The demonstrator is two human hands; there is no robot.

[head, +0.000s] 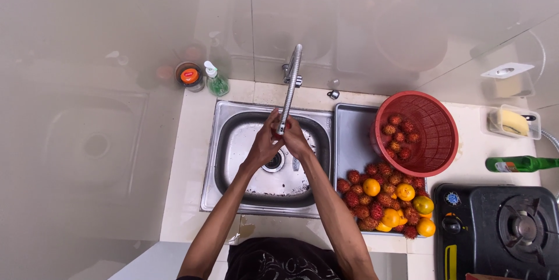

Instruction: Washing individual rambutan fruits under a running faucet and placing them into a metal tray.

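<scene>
The counter point(192, 158) is pale and tiled, and the wall behind it is glossy and cream-coloured; it mirrors the sink faintly on the left side. A steel sink point(230, 140) is set in the counter, with a flat draining board at its right.

Both hands are together over the sink bowl, just under the end of the ribbed metal tap point(290, 85). The left hand point(263, 143) and the right hand point(297, 139) touch each other, and the fingers are curled narrow around a small red fruit point(280, 124). Only a little red shows between the fingertips, so I cannot tell its kind for sure. Whether water runs from the tap is also hard to see.

To the right of the fingers, on the draining board, lies a pile of red hairy rambutans point(358, 195) mixed with oranges point(406, 191). Beyond this pile, further right of the fingers, a red plastic basket point(434, 134) stands tilted, with more rambutans inside.

Behind the fingers to the left, near the wall, stand a small jar with orange lid point(190, 76) and a green soap bottle point(216, 80). Far to the right are a clear box with a yellow sponge point(512, 121), a lying green bottle point(521, 164), and a black gas stove point(501, 230), which is cut off by the picture edge. The person's body is also cut off at the bottom.
</scene>
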